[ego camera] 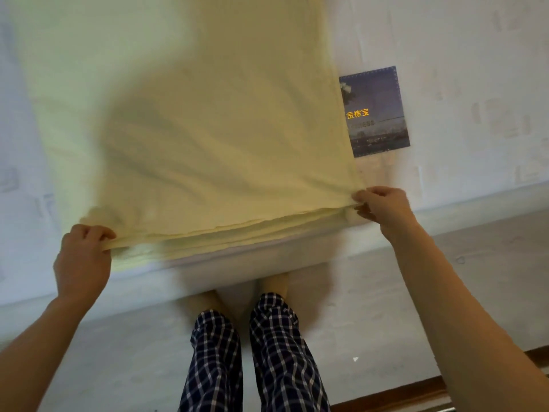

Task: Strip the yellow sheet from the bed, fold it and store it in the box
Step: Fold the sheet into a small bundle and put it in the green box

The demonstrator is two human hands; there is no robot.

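Observation:
The yellow sheet (208, 129) lies folded into a long strip of several layers on the white mattress (463, 84), running away from me. Its near end sits at the mattress edge. My left hand (83, 260) pinches the near left corner of the stacked layers. My right hand (383, 206) pinches the near right corner. The near edge is stretched between both hands and slightly lifted. No box is in view.
A dark blue label (377, 114) with orange characters is sewn on the mattress just right of the sheet. My legs in checked trousers (255, 352) stand against the bed side. A wooden frame edge (416, 394) shows at lower right.

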